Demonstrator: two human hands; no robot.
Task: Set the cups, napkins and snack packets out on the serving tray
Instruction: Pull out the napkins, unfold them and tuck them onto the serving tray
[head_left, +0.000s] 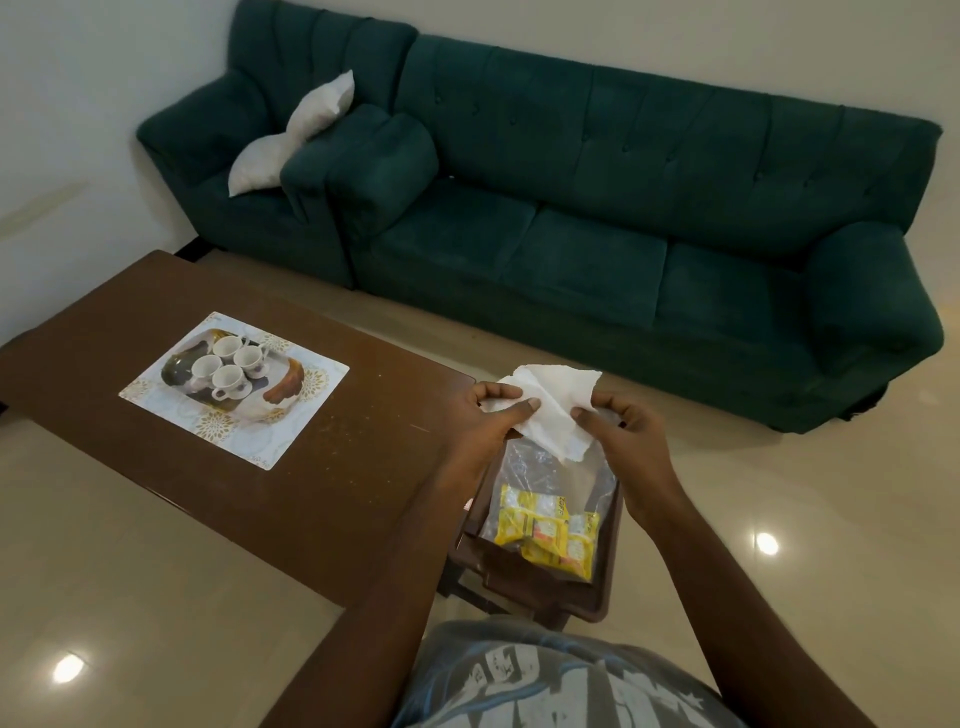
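Grey shirt (561, 680) with white print fills the bottom of the view, and 2 bare arms reach out from it. Both hands are busy with 1 white paper napkin (550, 410). Left hand (498, 410) pinches the napkin's left side with its thumb on top. Right hand (618, 418) pinches the right side the same way. The napkin is up in the air between them, a bit crumpled, with 1 corner hanging down.

Right under the hands sits a clear plastic bag (545, 467) on a small dark side table (602, 587). Yellow snack packets (550, 530) are inside the bag, at its near end.

To the left is the big brown tabletop (337, 493). The serving tray (291, 415) lies flat on it, well apart from the hands. 4 white cups (227, 378) stand close together on the far half of the tray. No napkin or packet is on the tray yet.

So the cups look done, and the napkin step is on now. I think the hands are opening or folding the napkin. Next, it needs to go over to the left and be laid flat on a bare part of the tray, beside the cups and not on them. The paper is thin, so a gentle grip is best. The snack packets in the bag come after that.
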